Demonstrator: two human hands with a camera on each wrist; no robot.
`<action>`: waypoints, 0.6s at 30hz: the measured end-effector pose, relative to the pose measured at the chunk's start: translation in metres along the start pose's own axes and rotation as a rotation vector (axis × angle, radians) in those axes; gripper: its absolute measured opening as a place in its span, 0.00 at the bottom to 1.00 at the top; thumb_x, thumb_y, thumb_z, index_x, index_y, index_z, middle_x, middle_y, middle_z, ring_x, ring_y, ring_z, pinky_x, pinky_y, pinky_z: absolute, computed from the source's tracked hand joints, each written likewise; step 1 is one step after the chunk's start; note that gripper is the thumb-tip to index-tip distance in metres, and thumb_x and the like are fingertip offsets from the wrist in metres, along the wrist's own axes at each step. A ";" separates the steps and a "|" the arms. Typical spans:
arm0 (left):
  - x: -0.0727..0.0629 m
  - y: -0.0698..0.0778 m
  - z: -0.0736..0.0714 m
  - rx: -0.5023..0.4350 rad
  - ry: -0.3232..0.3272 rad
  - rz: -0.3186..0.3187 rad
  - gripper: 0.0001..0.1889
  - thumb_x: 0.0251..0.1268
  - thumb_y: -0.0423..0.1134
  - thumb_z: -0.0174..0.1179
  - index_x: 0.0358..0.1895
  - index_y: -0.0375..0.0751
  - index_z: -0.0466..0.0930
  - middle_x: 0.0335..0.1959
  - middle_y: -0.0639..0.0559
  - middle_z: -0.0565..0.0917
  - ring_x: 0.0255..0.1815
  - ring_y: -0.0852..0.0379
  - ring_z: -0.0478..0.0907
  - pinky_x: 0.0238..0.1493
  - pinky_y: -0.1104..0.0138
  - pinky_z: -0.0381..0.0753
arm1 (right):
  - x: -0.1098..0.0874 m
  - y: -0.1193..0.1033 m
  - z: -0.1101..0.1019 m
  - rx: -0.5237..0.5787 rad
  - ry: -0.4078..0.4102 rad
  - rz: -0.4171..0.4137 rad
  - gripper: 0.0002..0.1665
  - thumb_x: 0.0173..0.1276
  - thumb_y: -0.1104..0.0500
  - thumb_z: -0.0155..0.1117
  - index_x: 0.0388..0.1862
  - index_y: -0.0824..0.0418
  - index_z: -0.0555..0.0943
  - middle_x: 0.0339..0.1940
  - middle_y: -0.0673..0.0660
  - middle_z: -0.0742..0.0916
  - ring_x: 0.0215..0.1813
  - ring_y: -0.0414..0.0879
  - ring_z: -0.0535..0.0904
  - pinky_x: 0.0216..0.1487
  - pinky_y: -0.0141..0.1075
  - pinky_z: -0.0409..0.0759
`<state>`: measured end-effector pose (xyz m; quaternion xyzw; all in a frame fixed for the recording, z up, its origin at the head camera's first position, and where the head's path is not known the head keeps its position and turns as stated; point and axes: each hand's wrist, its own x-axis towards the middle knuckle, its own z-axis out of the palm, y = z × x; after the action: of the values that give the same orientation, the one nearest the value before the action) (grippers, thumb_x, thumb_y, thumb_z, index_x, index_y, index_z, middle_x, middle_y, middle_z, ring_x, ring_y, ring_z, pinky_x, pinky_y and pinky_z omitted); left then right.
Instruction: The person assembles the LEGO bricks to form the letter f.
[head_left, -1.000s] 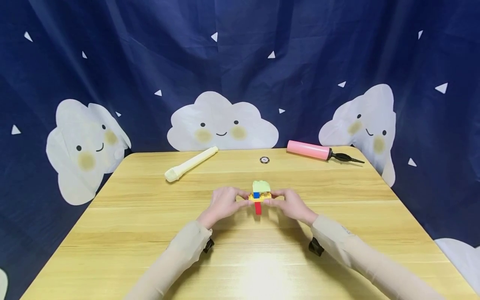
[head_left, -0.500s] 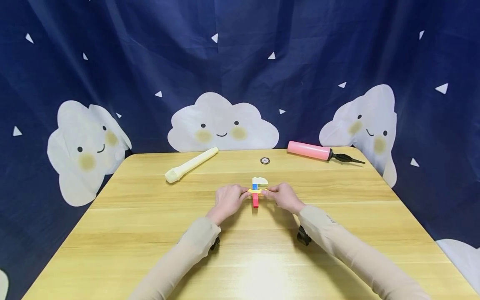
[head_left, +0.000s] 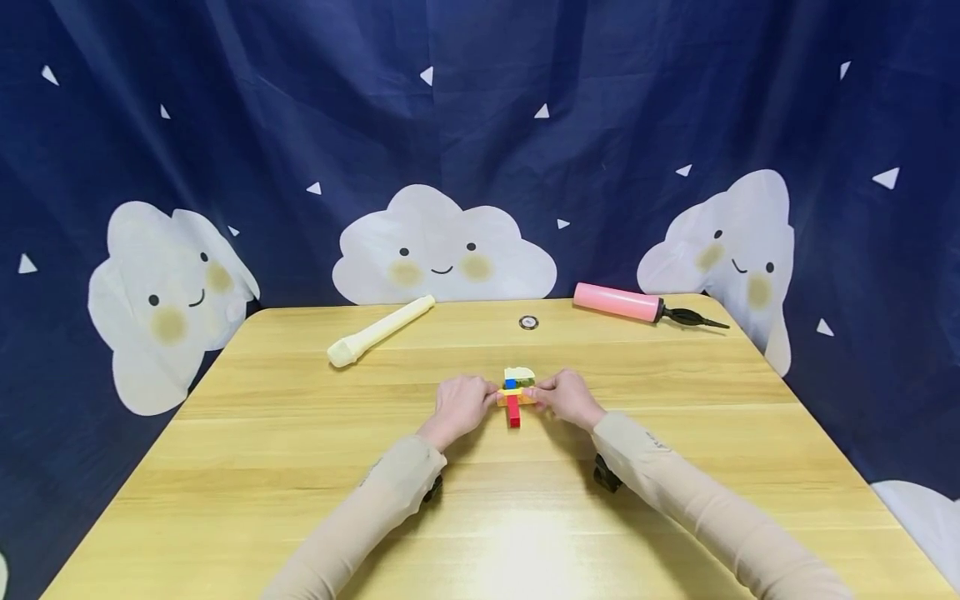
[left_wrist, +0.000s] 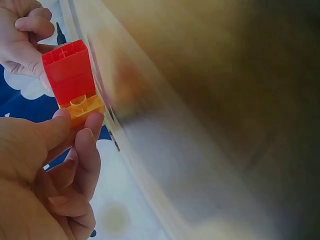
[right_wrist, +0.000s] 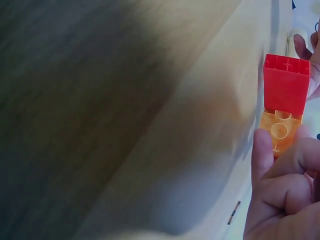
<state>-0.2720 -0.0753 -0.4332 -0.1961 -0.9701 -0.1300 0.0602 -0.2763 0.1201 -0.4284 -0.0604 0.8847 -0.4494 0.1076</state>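
Observation:
Both hands hold a small building-block model between them, above the table's middle. Its yellow brick (head_left: 504, 399) runs across, with a red brick stack (head_left: 513, 412) sticking out below toward me. A blue brick (head_left: 511, 384) and a pale rounded brick (head_left: 520, 372) sit on the upper side. My left hand (head_left: 459, 406) pinches the yellow brick's left end between thumb and fingers. At the other end, my right hand (head_left: 572, 397) pinches it likewise. Both wrist views show the hollow underside of the red bricks (left_wrist: 72, 75) and of the yellow brick (right_wrist: 278, 131); the upper bricks are hidden there.
A cream toy microphone (head_left: 378, 331) lies at the back left of the wooden table (head_left: 262, 467). Behind the model is a small round disc (head_left: 528, 322). A pink hand pump (head_left: 618, 302) with a black nozzle lies back right. A dark blue cloud-print curtain (head_left: 480, 125) hangs behind.
The model has risen slightly, then lowered, and its tilt has changed so the red stack now points more toward me. Both hands keep their pinch and have come a little closer together.

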 end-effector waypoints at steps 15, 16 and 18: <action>-0.003 0.001 0.001 -0.047 -0.049 -0.031 0.11 0.68 0.49 0.56 0.35 0.56 0.89 0.30 0.54 0.86 0.20 0.60 0.68 0.16 0.68 0.59 | -0.003 0.000 0.002 0.028 -0.034 0.007 0.15 0.67 0.58 0.63 0.45 0.68 0.85 0.27 0.60 0.88 0.13 0.36 0.65 0.18 0.27 0.65; -0.003 0.001 0.001 -0.048 -0.051 -0.031 0.11 0.68 0.49 0.56 0.35 0.55 0.89 0.31 0.54 0.86 0.20 0.60 0.68 0.16 0.68 0.59 | -0.003 0.000 0.002 0.024 -0.034 0.004 0.14 0.67 0.58 0.63 0.44 0.68 0.85 0.27 0.60 0.88 0.13 0.36 0.66 0.18 0.27 0.65; -0.003 0.000 0.002 -0.052 -0.052 -0.032 0.12 0.68 0.49 0.56 0.35 0.55 0.89 0.31 0.54 0.86 0.20 0.60 0.68 0.16 0.68 0.59 | -0.003 0.000 0.002 0.020 -0.032 0.002 0.14 0.67 0.58 0.63 0.43 0.68 0.86 0.27 0.60 0.88 0.13 0.36 0.66 0.18 0.27 0.66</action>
<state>-0.2690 -0.0760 -0.4355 -0.1856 -0.9706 -0.1507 0.0276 -0.2731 0.1193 -0.4296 -0.0655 0.8785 -0.4570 0.1227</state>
